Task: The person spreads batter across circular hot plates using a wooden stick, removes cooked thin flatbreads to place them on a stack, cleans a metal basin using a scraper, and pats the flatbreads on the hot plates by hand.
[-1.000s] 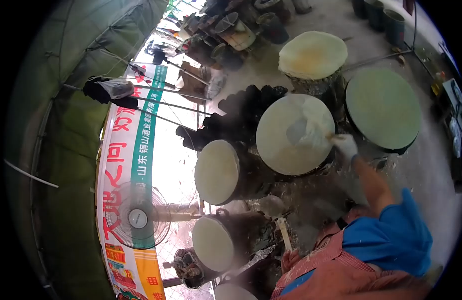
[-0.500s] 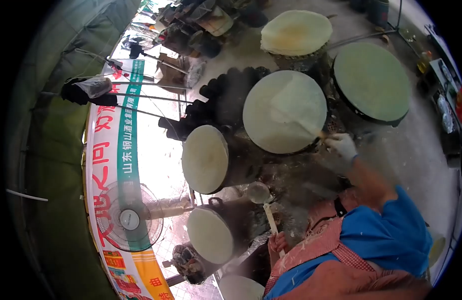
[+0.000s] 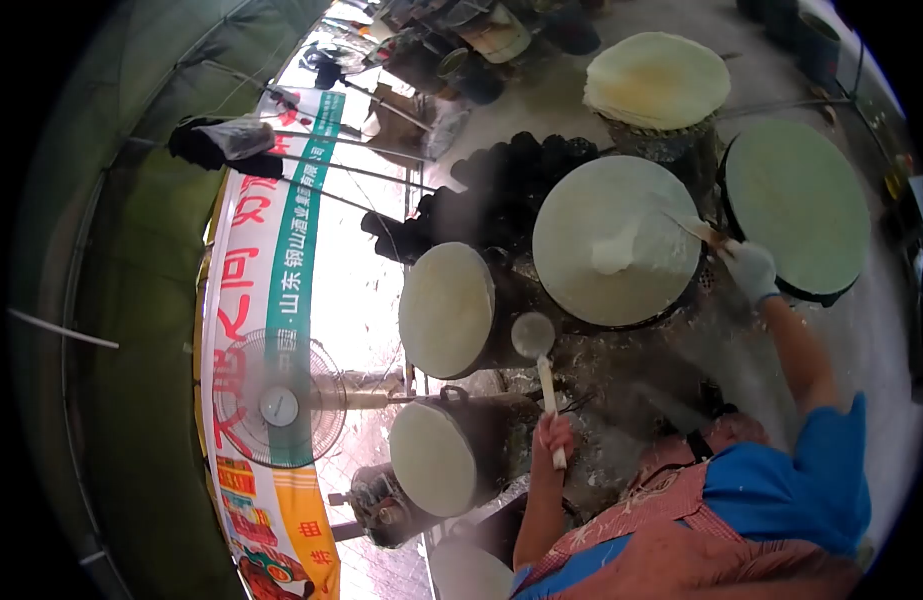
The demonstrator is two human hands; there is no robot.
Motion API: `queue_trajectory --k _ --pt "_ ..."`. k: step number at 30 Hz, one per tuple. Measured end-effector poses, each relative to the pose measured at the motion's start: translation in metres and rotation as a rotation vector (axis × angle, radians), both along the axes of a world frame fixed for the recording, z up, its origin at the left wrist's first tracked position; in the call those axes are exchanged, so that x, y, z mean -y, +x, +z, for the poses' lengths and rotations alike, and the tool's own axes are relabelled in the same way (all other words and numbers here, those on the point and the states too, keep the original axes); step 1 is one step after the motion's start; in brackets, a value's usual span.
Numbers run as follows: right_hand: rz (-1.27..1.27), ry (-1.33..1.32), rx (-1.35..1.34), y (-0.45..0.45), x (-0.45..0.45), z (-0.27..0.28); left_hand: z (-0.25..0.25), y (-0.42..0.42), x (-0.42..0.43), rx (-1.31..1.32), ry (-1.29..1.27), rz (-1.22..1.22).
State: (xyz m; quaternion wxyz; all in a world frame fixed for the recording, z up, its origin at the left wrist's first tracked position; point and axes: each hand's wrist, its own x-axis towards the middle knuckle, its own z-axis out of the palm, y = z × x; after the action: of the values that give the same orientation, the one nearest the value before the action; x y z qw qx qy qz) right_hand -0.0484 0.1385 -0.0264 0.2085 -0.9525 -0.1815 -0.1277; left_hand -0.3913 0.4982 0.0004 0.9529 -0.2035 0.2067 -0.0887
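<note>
5 rnd griddles (image 3: 829, 298); 1 ladle (image 3: 532, 337); 1 scraper (image 3: 699, 231); 1 lg banner (image 3: 294, 225).

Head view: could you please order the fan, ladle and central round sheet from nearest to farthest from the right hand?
1. Central round sheet, just left of the gloved right hand.
2. Ladle, lower left, in the left hand.
3. Fan, far left.

I wear a matt cloth glove (image 3: 752, 271) just beside the smooth, matt batter sheet (image 3: 581, 220). Nearer me than the sheet, my ladle's handle (image 3: 547, 383) is wooden; its blurred bowl (image 3: 532, 335) may be metal.
</note>
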Motion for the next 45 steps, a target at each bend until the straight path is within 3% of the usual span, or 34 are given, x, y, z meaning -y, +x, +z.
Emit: queue_trajectory --k 1,3,5,7,9,11,12,14,15,17,19,21,24,26,27,31,34,36,38,41,45 --pt "-0.049 -0.029 -0.028 -0.01 -0.003 -0.01 -0.001 0.019 -0.003 -0.01 0.034 0.012" --pt "0.141 -0.146 -0.012 -0.035 -0.007 -0.003 -0.003 0.054 -0.009 -0.028 0.066 0.017" --pt "0.087 -0.193 -0.022 -0.04 0.005 0.009 0.01 0.083 0.0 -0.078 0.232 0.018" --pt "-0.114 -0.063 0.024 -0.04 0.026 -0.009 0.017 0.103 0.008 -0.136 0.421 -0.011" --pt "-0.183 -0.324 0.055 -0.059 0.034 -0.031 0.016 0.121 0.021 -0.2 0.625 -0.075" --pt "0.016 -0.35 0.077 -0.099 0.025 -0.04 0.034 0.14 0.056 -0.258 1.128 -0.106" --pt "0.102 -0.303 0.226 -0.112 0.018 -0.084 0.024 0.148 0.065 -0.241 1.15 -0.12" --pt "0.168 0.045 0.112 -0.159 -0.035 0.03 0.015 0.16 0.079 -0.23 1.01 -0.149" --pt "0.139 0.074 0.052 -0.162 -0.037 0.028 0.022 0.156 0.081 -0.257 0.891 -0.163" --pt "0.088 0.137 -0.077 -0.171 -0.045 0.014 0.025 0.11 0.043 0.037 0.196 -0.264" --pt "0.165 0.158 0.013 -0.175 -0.037 0.022 0.043 0.037 0.044 -0.095 1.025 -0.115" --pt "0.261 0.178 0.081 -0.185 -0.034 0.029 0.055 0.001 0.053 -0.329 0.999 -0.185" --pt "0.216 0.127 0.013 -0.196 -0.064 0.03 0.041 0.004 0.028 -0.29 0.649 -0.188" --pt "0.256 0.116 0.155 -0.194 -0.077 0.028 0.026 0.003 0.019 -0.235 0.209 -0.12" --pt "0.287 0.12 0.086 -0.193 -0.073 0.024 0.024 0.001 0.02 -0.182 0.001 -0.085" --pt "0.305 0.159 -0.241 -0.165 -0.089 0.002 0.031 -0.001 0.023 -0.101 0.046 0.008" --pt "0.288 0.334 -0.328 -0.143 -0.095 0.014 0.031 -0.038 0.05 -0.329 0.614 -0.043" --pt "0.296 0.412 -0.475 -0.125 -0.112 0.028 0.03 -0.063 0.066 -0.317 0.796 0.009" --pt "0.344 0.349 -0.595 -0.112 -0.134 0.049 0.029 -0.09 0.078 -0.07 0.819 0.168" --pt "0.463 0.311 -0.621 -0.101 -0.17 0.054 0.081 -0.095 0.081 -0.315 0.448 0.226" --pt "0.578 0.333 -0.742 -0.117 -0.209 0.036 0.029 -0.149 0.084 -0.564 0.38 0.303"
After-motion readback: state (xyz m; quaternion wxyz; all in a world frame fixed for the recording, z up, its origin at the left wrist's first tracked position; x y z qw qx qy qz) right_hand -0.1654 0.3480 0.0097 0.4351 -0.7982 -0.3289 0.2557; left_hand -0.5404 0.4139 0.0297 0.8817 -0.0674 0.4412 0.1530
